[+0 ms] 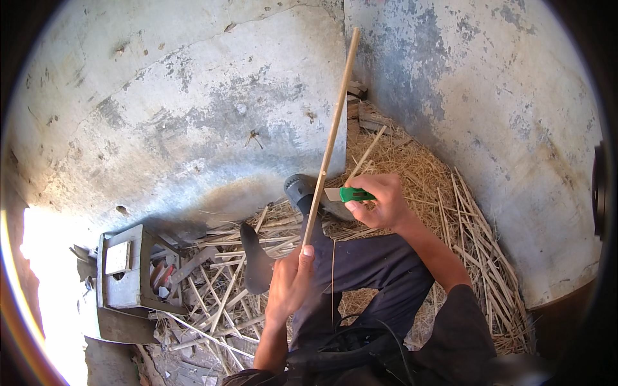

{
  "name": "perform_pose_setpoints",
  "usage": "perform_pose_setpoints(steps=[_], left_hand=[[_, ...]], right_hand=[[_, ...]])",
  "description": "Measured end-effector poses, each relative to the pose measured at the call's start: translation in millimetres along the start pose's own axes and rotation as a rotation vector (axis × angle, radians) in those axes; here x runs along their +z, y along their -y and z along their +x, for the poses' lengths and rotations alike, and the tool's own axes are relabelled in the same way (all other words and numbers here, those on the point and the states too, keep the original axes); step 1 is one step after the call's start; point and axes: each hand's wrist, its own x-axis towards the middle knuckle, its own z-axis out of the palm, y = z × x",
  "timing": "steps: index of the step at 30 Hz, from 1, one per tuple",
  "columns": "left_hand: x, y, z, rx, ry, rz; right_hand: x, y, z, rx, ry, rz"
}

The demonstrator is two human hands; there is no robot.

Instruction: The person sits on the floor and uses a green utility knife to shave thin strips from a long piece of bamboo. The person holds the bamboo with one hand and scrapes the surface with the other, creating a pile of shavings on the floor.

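My left hand (290,283) is closed round the lower end of a long, thin wooden stick (333,132), which slants up and slightly right toward the wall. In my right hand (383,201) is a green utility knife (356,194) with its blade out. The blade points left and its tip lies close beside the stick, just below a small pale mark on it; I cannot tell whether they touch. A thin strand (333,283) hangs over my dark trousers (367,264) below the knife.
A worn wooden box (122,293) with odds and ends inside stands at the left. Many sticks (222,302) litter the floor around it, and more sticks (479,257) lie in a heap at the right. Shavings (412,161) cover the corner between peeling walls (212,96). A dark shoe (298,190) shows behind the stick.
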Motion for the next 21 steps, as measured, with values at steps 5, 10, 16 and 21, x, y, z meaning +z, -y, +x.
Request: perform_pose_setpoints(steps=[5, 10, 16, 21], left_hand=[[2.7, -2.4, -3.3, 0.039, -0.014, 0.074], [4.8, -3.1, -11.4, 0.005, 0.012, 0.15], [7.0, -15.3, -17.2, -0.026, 0.013, 0.177], [8.4, -14.4, -19.3, -0.053, 0.021, 0.137]], right_hand=[[7.1, -3.4, -1.4, -0.067, -0.077, -0.017], [4.8, -1.5, -0.7, -0.084, -0.097, -0.065], [-0.7, -1.2, 0.3, -0.101, -0.103, -0.121], [-1.5, -2.1, 1.6, -0.125, -0.12, -0.161]])
